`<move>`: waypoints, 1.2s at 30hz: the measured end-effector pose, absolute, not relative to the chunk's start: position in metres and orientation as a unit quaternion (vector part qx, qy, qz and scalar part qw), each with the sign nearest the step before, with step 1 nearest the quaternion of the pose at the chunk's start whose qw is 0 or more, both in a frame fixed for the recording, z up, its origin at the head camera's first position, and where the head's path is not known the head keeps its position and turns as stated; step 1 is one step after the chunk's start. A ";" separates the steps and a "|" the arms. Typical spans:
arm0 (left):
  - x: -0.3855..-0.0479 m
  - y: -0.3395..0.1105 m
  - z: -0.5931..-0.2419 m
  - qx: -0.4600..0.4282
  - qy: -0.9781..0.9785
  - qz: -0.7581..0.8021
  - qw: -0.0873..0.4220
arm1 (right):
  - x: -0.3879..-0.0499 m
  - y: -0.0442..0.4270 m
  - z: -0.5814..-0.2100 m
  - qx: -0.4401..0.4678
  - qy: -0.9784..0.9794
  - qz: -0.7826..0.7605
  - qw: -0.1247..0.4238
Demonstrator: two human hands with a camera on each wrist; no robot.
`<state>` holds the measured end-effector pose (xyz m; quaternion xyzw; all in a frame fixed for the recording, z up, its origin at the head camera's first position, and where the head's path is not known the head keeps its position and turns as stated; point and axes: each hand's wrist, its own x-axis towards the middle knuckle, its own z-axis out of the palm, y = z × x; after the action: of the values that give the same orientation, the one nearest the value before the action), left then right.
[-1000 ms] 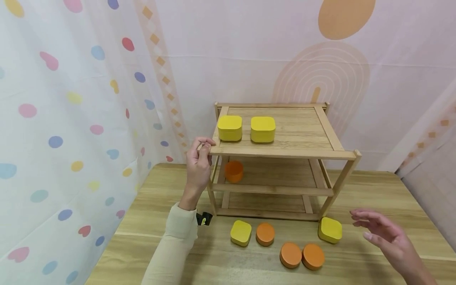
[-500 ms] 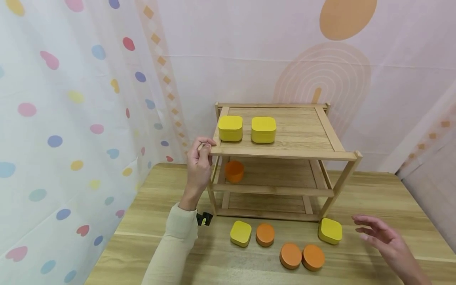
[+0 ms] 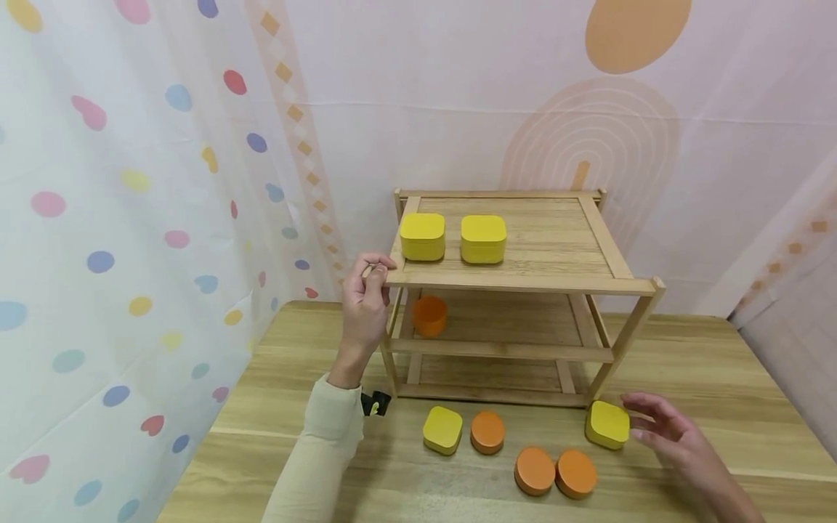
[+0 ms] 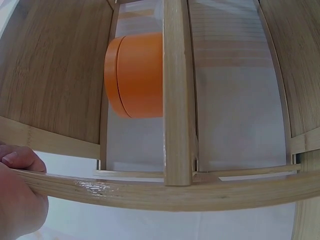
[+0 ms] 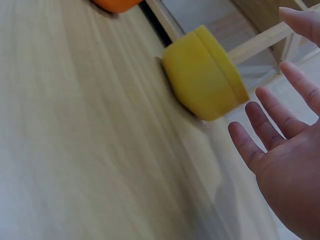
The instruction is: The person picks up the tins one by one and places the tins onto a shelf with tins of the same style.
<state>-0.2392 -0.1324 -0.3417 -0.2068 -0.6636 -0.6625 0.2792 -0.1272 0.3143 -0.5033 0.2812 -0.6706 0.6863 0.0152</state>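
Observation:
My left hand grips the front left corner of a wooden shelf rack; the left wrist view shows its fingers curled over the rail. Fingers spread, my right hand is at the right side of a yellow rounded-square box near the rack's front right foot. In the right wrist view the fingertips come close to that box; I cannot tell whether they touch it. Two more yellow boxes, a left one and a right one, stand on the top shelf. An orange round box sits on the middle shelf.
In front of the rack on the wooden table lie another yellow box and three orange round boxes, two of them side by side. A patterned curtain hangs behind the rack and along the left.
My right hand has moved left, from apart at the right to close beside the yellow box. The left hand keeps its grip on the rack, and the boxes stay where they were.

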 end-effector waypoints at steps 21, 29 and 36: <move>-0.241 -0.132 -0.342 -0.206 -0.665 -0.659 0.284 | -0.133 0.299 -0.522 0.196 -0.755 0.625 -0.021; -0.242 -0.131 -0.341 -0.209 -0.664 -0.661 0.280 | -0.134 0.301 -0.520 0.181 -0.778 0.601 -0.034; -0.241 -0.132 -0.343 -0.206 -0.662 -0.662 0.285 | -0.132 0.300 -0.520 0.178 -0.777 0.603 -0.036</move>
<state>-0.2406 -0.1316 -0.3425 -0.2064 -0.6615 -0.6621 0.2854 -0.1323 0.3004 -0.5199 0.1777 -0.7771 0.6027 -0.0356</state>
